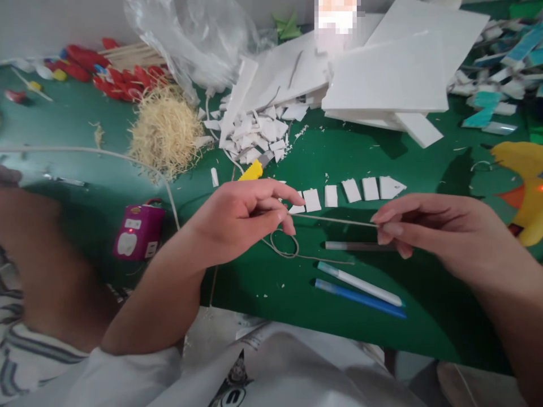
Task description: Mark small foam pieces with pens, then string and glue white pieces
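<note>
A thin pale cord (335, 219) stretches nearly straight between my two hands above the green table. My left hand (250, 212) pinches it between thumb and fingers, and a loop of cord hangs or lies just below that hand. At the other end, my right hand (419, 223) holds the cord with thumb and fingertips. Behind the cord is a row of small white foam pieces (331, 195), the rightmost one pointed. A yellow cutter (252, 170) lies just beyond my left hand. Nearer my body are a white pen (365, 285) and a blue pen (360, 298).
White foam sheets (390, 73) and scraps (258, 133) lie at the back, beside a straw-coloured shredded heap (165, 133). A purple box (138, 232) sits at left near another person's arm (51, 265). A yellow figure (524, 186) is at right.
</note>
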Motion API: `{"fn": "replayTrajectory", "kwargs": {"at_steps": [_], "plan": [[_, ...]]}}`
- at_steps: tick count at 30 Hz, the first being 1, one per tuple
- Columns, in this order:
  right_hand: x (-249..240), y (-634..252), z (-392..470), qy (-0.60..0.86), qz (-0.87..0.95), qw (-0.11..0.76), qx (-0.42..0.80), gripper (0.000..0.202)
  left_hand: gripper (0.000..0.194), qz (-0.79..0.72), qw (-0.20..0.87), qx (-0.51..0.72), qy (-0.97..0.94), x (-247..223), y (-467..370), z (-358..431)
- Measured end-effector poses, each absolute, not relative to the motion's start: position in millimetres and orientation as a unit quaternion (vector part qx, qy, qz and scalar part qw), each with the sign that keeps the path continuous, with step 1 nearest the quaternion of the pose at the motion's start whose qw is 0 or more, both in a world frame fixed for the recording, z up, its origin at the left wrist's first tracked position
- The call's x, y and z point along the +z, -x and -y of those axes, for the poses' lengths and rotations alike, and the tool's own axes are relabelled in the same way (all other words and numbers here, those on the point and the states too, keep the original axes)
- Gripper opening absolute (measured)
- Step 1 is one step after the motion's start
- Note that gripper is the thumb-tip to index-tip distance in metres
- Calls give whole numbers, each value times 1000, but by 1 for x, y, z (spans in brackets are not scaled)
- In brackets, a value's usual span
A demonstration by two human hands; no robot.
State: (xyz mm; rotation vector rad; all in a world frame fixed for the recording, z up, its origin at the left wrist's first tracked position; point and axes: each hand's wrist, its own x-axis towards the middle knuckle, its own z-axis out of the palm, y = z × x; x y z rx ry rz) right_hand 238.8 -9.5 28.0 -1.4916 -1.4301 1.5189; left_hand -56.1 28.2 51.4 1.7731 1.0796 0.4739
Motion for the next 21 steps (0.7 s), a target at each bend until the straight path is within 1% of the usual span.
{"fn": "replayTrajectory", "kwargs": {"at_steps": [2,8,11,14,17,19,21], "plan": [[27,-241,9,588,534,317,518,29,19,-459,459,203,-733,52,58,-28],[26,-241,3,697,534,328,347,25,17,-480,434,231,-727,38,50,-23],[19,-243,0,728,539,318,279,22,17,-484,364,250,-756,27,43,-21],[9,-246,-2,725,553,324,252,19,18,-472,299,256,-788,17,38,-19],[7,-247,-3,719,569,322,237,15,19,-442,326,265,-792,13,33,-17],[10,-245,-1,695,598,323,236,14,20,-414,371,307,-772,15,30,-14],[15,-242,1,631,645,353,247,13,17,-379,439,363,-729,19,27,-10]]}}
